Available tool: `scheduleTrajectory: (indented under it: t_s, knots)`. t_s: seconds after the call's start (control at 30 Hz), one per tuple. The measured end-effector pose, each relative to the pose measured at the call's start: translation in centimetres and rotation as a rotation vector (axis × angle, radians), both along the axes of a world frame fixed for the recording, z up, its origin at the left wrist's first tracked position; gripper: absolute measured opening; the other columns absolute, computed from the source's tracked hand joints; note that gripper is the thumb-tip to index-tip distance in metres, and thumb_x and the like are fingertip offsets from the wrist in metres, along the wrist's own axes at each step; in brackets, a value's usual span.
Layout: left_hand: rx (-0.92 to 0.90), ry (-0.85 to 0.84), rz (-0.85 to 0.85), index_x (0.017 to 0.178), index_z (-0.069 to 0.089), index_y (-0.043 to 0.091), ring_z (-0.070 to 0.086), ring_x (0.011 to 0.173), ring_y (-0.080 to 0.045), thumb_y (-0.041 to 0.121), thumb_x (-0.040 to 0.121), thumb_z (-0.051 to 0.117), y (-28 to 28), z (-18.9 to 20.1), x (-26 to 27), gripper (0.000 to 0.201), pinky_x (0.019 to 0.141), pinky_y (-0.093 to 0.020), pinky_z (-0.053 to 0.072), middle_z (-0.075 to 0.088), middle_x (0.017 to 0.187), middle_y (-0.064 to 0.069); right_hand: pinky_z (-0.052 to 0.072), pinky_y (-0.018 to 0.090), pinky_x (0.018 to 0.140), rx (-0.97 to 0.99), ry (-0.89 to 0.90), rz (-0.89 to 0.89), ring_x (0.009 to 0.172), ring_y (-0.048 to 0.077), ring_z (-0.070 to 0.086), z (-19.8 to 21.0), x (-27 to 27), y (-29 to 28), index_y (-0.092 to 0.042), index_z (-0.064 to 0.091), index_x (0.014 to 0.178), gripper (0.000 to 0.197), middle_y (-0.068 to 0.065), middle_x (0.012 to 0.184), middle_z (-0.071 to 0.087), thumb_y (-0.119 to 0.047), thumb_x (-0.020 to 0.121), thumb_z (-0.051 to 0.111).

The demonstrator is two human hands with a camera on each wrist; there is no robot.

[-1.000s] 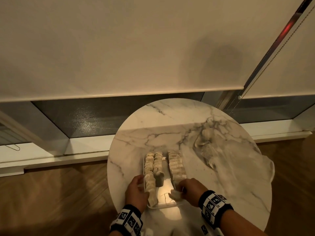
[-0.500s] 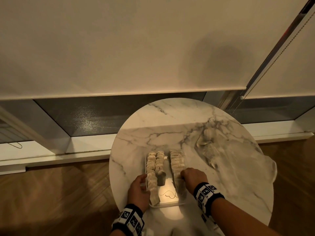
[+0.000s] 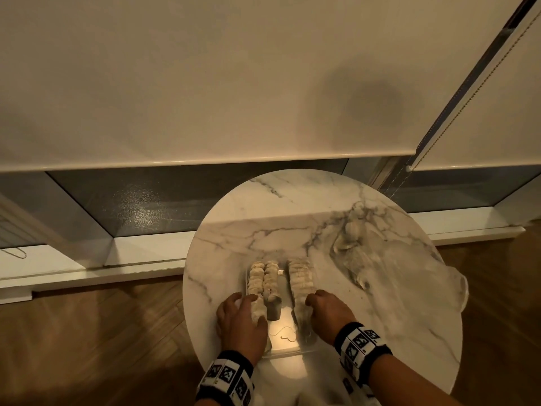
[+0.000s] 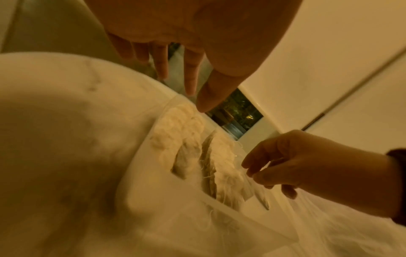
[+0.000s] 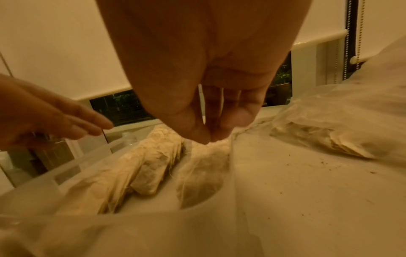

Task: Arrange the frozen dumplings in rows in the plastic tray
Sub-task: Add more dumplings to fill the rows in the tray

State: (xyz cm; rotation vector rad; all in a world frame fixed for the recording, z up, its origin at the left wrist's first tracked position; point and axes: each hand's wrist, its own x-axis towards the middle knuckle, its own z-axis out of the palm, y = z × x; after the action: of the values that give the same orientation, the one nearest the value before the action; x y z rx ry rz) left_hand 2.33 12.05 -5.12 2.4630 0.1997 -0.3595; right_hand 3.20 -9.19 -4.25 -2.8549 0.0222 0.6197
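A clear plastic tray (image 3: 285, 335) lies on the round marble table (image 3: 263, 224) and holds three rows of pale frozen dumplings: a left row (image 3: 255, 284), a middle row (image 3: 270, 279) and a right row (image 3: 300, 281). My left hand (image 3: 243, 301) lies over the near end of the left row with its fingers straight (image 4: 191, 81). The right hand (image 3: 314, 300) is at the near part of the right row. Its thumb and fingertips (image 5: 197, 135) meet on the top edge of a dumpling (image 5: 211, 151) there. The tray's near middle is bare.
A crumpled clear plastic bag (image 3: 395, 276) with several dumplings (image 5: 325, 139) in it lies on the table's right half. A window ledge and lowered blinds stand behind the table. Wooden floor surrounds it; the table edge is close to my wrists.
The right hand carried a dumpling from the tray's near edge up into the right row. My left hand shifted forward along the left row.
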Motion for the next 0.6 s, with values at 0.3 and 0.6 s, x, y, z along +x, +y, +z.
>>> scheduleTrajectory:
  t_s: [0.3, 0.6]
  knots:
    - [0.017, 0.211, -0.487, 0.124, 0.059, 0.022, 0.059, 0.115, -0.022, 0.028, 0.096, 0.044, -5.9, 0.4, 0.7, 0.033, 0.097, -0.035, 0.048, 0.062, 0.126, -0.004, 0.049, 0.029, 0.090, 0.103, 0.252, -0.005, 0.108, 0.028, 0.063, -0.3, -2.0, 1.6, -0.016, 0.069, 0.116, 0.035, 0.013, 0.121, 0.066, -0.011, 0.090, 0.047]
    - [0.110, 0.349, -0.550, 0.145, 0.039, 0.021, 0.044, 0.134, -0.029, 0.034, 0.097, 0.042, -7.5, -1.6, 2.2, 0.050, 0.111, -0.041, 0.038, 0.039, 0.149, -0.007, 0.047, 0.032, 0.096, 0.135, 0.284, -0.034, 0.115, 0.030, 0.061, -1.2, -2.3, 2.4, -0.009, 0.062, 0.126, 0.034, 0.015, 0.126, 0.064, -0.014, 0.095, 0.048]
